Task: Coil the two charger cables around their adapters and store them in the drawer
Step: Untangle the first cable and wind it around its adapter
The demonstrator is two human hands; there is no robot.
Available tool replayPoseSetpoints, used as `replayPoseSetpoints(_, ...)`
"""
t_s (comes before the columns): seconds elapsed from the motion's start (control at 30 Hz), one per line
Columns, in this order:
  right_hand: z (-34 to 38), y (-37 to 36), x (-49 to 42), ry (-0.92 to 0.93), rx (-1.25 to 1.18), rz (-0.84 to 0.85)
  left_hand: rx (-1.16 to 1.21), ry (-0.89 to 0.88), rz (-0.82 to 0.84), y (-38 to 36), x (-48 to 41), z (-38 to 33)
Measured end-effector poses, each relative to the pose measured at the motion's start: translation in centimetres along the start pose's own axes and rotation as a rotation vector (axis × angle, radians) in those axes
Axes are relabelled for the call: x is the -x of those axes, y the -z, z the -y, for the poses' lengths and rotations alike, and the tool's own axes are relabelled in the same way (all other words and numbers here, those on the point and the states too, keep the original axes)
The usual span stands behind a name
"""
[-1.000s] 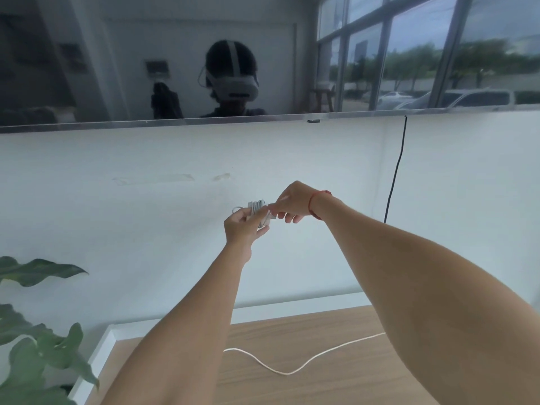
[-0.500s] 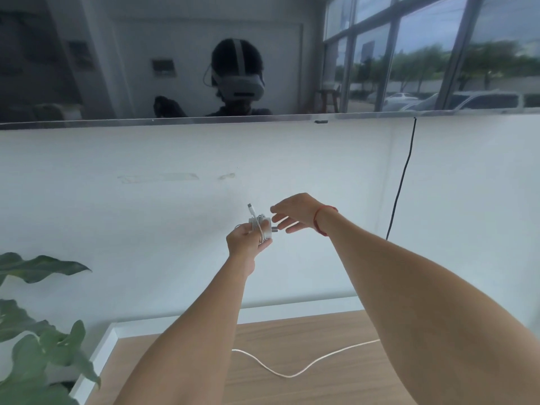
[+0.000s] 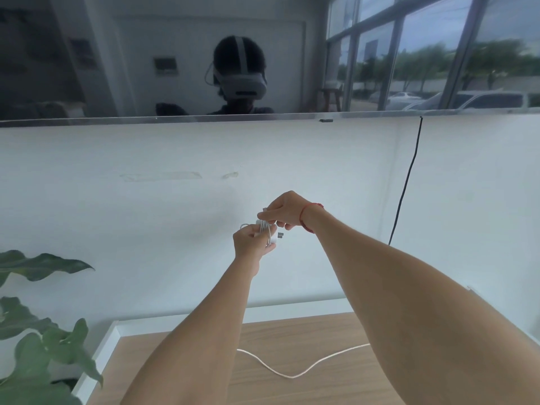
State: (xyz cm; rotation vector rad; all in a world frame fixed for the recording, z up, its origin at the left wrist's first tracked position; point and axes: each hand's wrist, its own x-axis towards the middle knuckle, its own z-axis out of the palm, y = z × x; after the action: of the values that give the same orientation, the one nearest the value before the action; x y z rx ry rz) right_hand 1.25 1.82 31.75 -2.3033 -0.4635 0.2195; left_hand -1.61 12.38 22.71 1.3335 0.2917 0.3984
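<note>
The right hand [image 3: 285, 210] has closed in again, its fingers pinching the cable [image 3: 264, 226] coiled on the white adapter [image 3: 273, 235] that the left hand [image 3: 249, 244] grips, high above the wooden desk [image 3: 321, 340] where a second cable [image 3: 292, 374] lies.

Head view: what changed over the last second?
Half a second ago the right hand was open and off the bundle, with the cable's loose end sticking up. Now it has come back over the adapter and pinches the cable at the top. Unchanged: the left hand grips the wrapped adapter, and the second cable lies loose on the table.
</note>
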Motion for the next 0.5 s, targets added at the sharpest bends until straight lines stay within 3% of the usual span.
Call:
replayPoseSetpoints(0.3,-3.1,0.0,-0.9,-0.139,-0.131,-0.318,-0.016,-0.079,0.117,0.4,0.9,1.0)
replayPoseSetpoints(0.5,-8.7,-2.8,-1.0,-0.337,-0.137,-0.328,-0.465,-0.131,0.342,0.4,1.4,4.5)
